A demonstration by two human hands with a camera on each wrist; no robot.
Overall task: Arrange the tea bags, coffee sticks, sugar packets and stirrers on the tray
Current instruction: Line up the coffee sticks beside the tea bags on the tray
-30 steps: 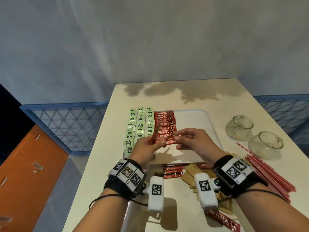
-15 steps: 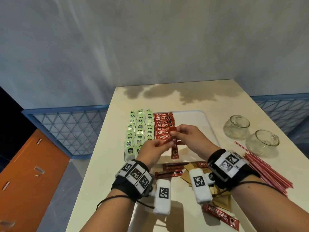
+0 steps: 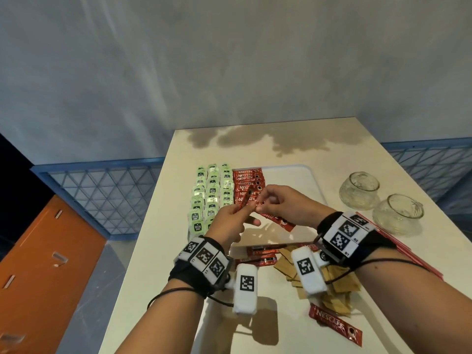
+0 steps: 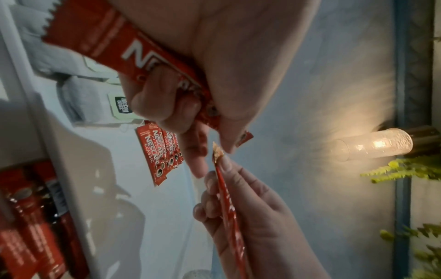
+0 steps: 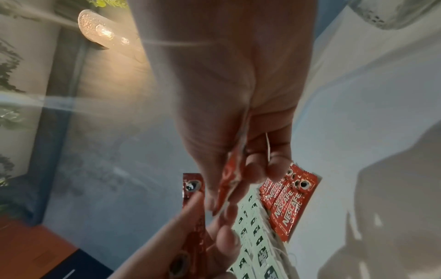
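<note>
green tea bags (image 3: 210, 195) fill the tray's (image 3: 301, 180) left side in rows, with a column of red coffee sticks (image 3: 246, 183) beside them. above the tray, the left hand (image 3: 229, 226) pinches one coffee stick (image 3: 244, 201) upright; the right hand (image 3: 286, 208) grips another stick (image 3: 277, 221). brown sugar packets (image 3: 334, 297) lie on the worktop (image 3: 255, 141) nearer, red stirrers (image 3: 383, 238) at right.
</note>
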